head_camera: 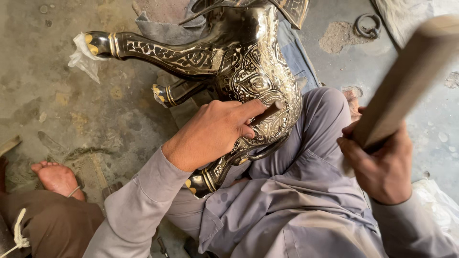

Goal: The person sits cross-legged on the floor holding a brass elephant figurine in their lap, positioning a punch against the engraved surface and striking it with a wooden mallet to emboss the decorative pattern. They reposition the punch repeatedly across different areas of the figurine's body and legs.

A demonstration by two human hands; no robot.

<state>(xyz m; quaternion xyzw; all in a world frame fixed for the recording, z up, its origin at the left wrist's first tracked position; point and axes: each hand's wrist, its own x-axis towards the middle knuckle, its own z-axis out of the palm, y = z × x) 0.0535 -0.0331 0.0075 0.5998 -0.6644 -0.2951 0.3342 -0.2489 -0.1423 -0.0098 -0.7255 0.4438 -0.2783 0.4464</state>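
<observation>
Head view showed your left hand [213, 131] clamped on a slim chisel [266, 113] set against the engraved metal animal figure [248, 71], which lay across your lap. Your right hand [380, 165] gripped a wooden mallet [406, 79]. Judged heavy, rigid, slick when polished; best held by the legs.

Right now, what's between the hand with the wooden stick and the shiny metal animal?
In the head view, the person's grey-trousered knee lies between the right hand with its wooden stick and the metal animal.
</observation>
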